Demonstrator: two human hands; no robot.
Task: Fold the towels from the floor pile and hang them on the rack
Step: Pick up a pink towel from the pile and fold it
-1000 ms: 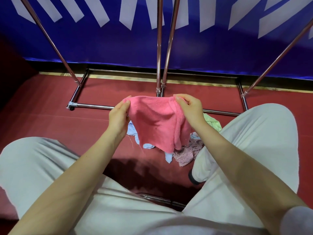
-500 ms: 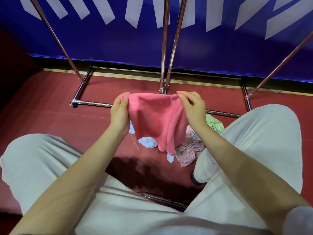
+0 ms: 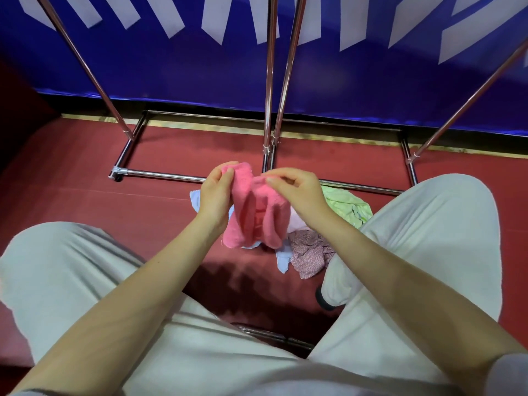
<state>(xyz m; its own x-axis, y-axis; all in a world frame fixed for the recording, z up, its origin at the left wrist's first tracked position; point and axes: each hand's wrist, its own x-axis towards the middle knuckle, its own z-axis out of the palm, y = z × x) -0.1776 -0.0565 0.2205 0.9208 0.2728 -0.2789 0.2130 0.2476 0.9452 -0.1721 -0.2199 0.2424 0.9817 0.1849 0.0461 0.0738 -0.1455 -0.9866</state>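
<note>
Between both grips, pink towel [image 3: 257, 212] hangs bunched; left hand [image 3: 215, 192] and right hand [image 3: 297, 190] each pinch its top edge.

I am sitting in what looks like a big hall or show room, not a home. A red floor [image 3: 71, 178] is spreading out under me, and a big blue banner [image 3: 200, 70] with white letters is running along the wall. Shiny metal racks [image 3: 268, 81] are standing in front of it, and a little pile of towels [image 3: 311, 250] is lying on the floor between my knees.
</note>
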